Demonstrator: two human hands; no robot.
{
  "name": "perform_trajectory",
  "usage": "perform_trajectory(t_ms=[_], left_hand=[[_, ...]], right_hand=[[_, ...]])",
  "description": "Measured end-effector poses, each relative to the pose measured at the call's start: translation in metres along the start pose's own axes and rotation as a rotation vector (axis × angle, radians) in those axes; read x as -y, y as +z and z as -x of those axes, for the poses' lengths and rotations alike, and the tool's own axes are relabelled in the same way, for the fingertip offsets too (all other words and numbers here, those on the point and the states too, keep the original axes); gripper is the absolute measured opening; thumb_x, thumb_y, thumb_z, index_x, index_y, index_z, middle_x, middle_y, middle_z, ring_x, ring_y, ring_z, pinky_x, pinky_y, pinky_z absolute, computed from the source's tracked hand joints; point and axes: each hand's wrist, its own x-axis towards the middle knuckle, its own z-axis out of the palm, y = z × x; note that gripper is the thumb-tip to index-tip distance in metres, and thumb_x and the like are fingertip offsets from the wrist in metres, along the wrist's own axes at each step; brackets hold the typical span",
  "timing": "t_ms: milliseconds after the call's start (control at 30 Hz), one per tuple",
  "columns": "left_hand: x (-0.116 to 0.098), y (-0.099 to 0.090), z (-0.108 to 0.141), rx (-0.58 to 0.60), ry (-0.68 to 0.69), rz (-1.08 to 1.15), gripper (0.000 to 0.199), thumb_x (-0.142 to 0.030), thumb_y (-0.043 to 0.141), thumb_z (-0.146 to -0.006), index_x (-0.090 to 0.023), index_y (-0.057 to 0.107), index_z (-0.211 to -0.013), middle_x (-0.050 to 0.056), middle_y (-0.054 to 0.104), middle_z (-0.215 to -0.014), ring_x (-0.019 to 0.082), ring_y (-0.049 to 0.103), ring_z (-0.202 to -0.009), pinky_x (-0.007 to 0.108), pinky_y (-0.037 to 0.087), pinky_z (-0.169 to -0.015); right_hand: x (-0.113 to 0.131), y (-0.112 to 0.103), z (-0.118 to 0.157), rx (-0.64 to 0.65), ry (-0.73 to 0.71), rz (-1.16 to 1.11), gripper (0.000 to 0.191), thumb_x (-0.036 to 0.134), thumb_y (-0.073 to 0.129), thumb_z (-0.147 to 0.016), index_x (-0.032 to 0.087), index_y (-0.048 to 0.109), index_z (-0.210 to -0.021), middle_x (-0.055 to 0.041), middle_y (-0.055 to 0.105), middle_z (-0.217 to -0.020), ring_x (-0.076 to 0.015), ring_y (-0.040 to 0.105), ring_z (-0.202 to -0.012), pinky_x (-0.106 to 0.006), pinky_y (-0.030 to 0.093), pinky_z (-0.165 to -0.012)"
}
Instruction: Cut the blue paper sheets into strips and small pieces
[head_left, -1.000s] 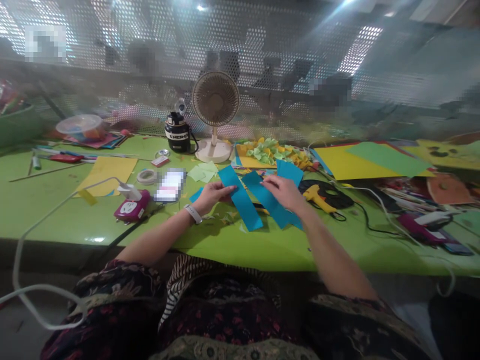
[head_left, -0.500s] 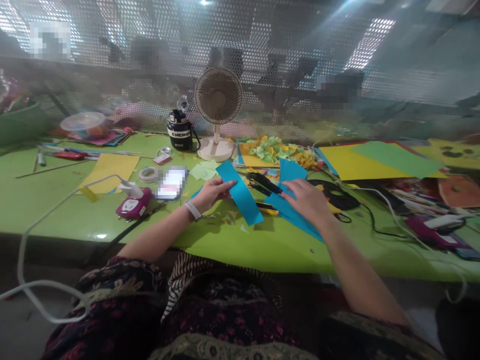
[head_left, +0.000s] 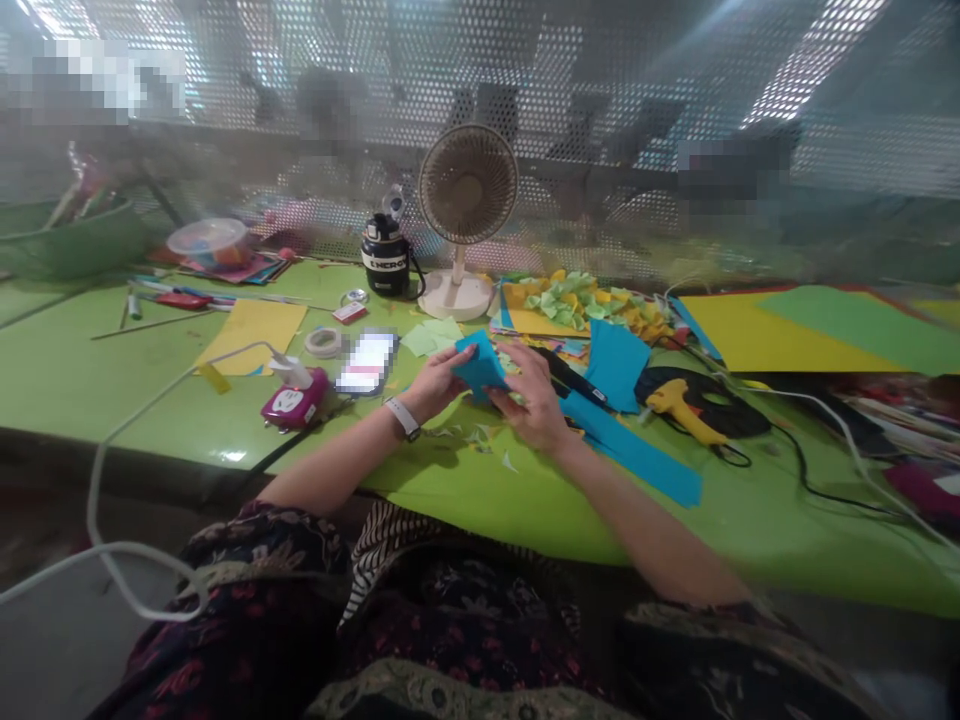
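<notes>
Between my hands is a blue paper strip (head_left: 478,366), which looks folded or bent over. My left hand (head_left: 435,388), with a white band at the wrist, pinches its left side. At the strip's right edge, my right hand (head_left: 534,400) holds it between thumb and fingers. Just right of my right hand lie a black-handled tool (head_left: 574,378), a blue paper piece (head_left: 616,362) and a long blue strip (head_left: 645,455). Small paper scraps (head_left: 480,436) are scattered on the green table (head_left: 450,488) below my hands.
A fan (head_left: 459,290) and a black bottle (head_left: 386,262) stand behind. A phone (head_left: 367,362), tape roll (head_left: 324,343) and purple adapter (head_left: 296,402) are at left. A yellow glue gun (head_left: 686,412) with a black cord and yellow sheets (head_left: 810,335) lie at right.
My right hand has left the black-handled tool and moved left onto the blue strip. The strip has gone from extended to bent or folded. The view has shifted, with the table's items appearing farther right.
</notes>
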Motion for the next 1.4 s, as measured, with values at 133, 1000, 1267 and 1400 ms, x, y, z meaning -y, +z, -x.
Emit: perform_trajectory(t_ms=[133,1000,1267,1400], left_hand=[[0.004,0.007,0.007,0.029,-0.018,0.031,0.023,-0.028,0.085,-0.078,-0.016,0.071,-0.092,0.001,0.075,-0.078,0.011,0.067,-0.064,0.023,0.054,-0.066],[0.013,0.009,0.017,0.100,0.074,-0.070,0.046,-0.046,0.093,-0.067,-0.016,0.076,-0.097,0.003,0.077,-0.090,0.010,0.066,-0.070,0.021,0.053,-0.064],[0.016,0.004,0.015,0.112,0.083,-0.113,0.046,-0.048,0.091,-0.071,-0.016,0.077,-0.101,0.005,0.078,-0.097,0.011,0.068,-0.076,0.022,0.054,-0.069],[0.016,0.005,0.015,0.118,0.094,-0.116,0.050,-0.052,0.092,-0.068,-0.017,0.077,-0.100,0.005,0.078,-0.096,0.012,0.068,-0.075,0.024,0.057,-0.072]], right_hand=[[-0.010,0.015,0.007,-0.078,0.265,-0.039,0.039,0.056,0.054,-0.099,0.024,0.073,-0.086,-0.0125,0.061,-0.144,-0.0331,0.047,-0.140,-0.057,0.036,-0.118],[0.000,0.010,0.009,0.003,0.409,-0.266,0.043,0.063,0.057,-0.093,0.025,0.072,-0.079,-0.0088,0.074,-0.100,-0.0284,0.066,-0.101,-0.045,0.051,-0.094],[-0.003,0.010,0.012,-0.002,0.425,-0.254,0.039,0.059,0.058,-0.093,0.024,0.074,-0.084,-0.0091,0.074,-0.101,-0.0286,0.066,-0.101,-0.045,0.052,-0.093],[-0.003,0.009,0.012,0.000,0.422,-0.251,0.038,0.057,0.058,-0.093,0.023,0.074,-0.087,-0.0095,0.075,-0.102,-0.0285,0.066,-0.101,-0.044,0.052,-0.093]])
